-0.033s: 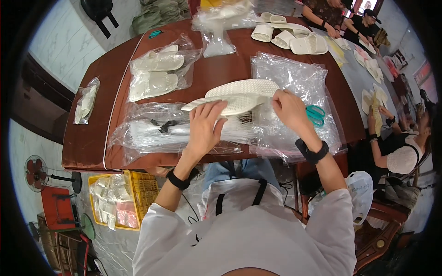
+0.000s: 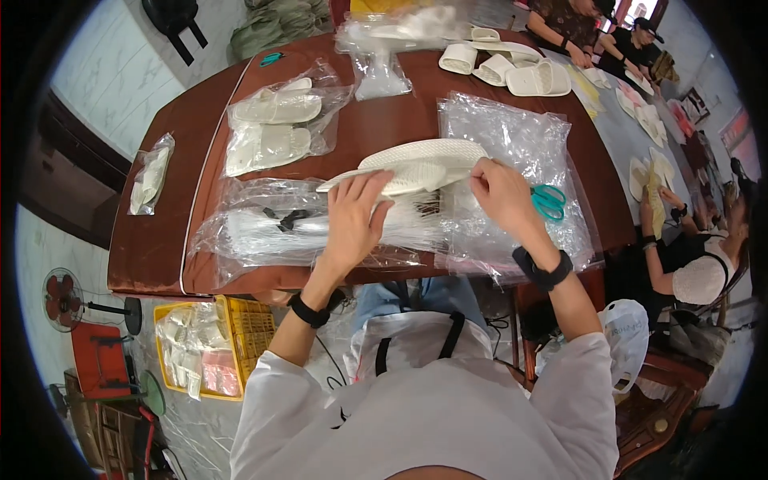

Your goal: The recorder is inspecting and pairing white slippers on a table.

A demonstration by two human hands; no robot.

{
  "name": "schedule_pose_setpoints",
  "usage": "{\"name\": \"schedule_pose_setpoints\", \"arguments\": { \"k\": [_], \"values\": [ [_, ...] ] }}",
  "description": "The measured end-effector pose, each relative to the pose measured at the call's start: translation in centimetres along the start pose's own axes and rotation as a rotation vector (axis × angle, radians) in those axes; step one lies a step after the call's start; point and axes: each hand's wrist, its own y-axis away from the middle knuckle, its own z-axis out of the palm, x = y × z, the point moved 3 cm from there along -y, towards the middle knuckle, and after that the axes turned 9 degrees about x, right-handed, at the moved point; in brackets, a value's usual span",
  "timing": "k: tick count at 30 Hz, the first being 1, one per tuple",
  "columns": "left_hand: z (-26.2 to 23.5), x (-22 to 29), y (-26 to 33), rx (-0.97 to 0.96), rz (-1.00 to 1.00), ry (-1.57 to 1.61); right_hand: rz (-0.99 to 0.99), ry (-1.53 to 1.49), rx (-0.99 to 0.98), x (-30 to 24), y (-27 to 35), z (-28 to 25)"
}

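A pair of cream slippers with textured soles is between my hands, above the brown-covered table. The far slipper [image 2: 424,150] lies behind the near slipper [image 2: 412,175], which is tilted on its side. My left hand [image 2: 357,214] grips the near slipper's left part, fingers over its edge and thumb lower down. At the right end, my right hand [image 2: 504,192] pinches the slippers with curled fingers; exactly what its fingertips hold is partly hidden. Under my left hand lies a bundle of thin white strips [image 2: 256,236] in clear plastic. Clear plastic bags [image 2: 500,132] are spread beneath my right hand.
Teal scissors [image 2: 548,202] lie right of my right hand. Bagged slippers [image 2: 272,128] sit at the left, loose slippers [image 2: 540,78] at the far right. A yellow crate [image 2: 254,332] of packed goods stands on the floor. Other people work at a grey table [image 2: 612,120].
The near slipper has tipped slightly, showing more of its strap side. Both hands stay almost in place.
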Motion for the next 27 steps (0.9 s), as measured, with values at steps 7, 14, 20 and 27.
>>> {"name": "schedule_pose_setpoints", "arguments": {
  "k": [7, 14, 20, 27],
  "values": [
    [-1.5, -2.6, -3.7, 0.168, -0.036, 0.135, 0.098, -0.005, 0.061, -0.5, 0.5, 2.4],
    [-2.7, -2.5, -4.7, 0.155, -0.078, 0.187, 0.47, -0.478, -0.025, 1.1, -0.3, 5.5],
    [-3.7, -2.6, -4.8, 0.225, -0.097, 0.268, 0.583, -0.875, -0.075, -0.1, -2.0, 6.0],
    [-10.6, 0.2, -5.8, 0.374, -0.077, 0.284, 0.294, -0.97, 0.105, -5.9, -3.1, 0.5]
  ]
}}
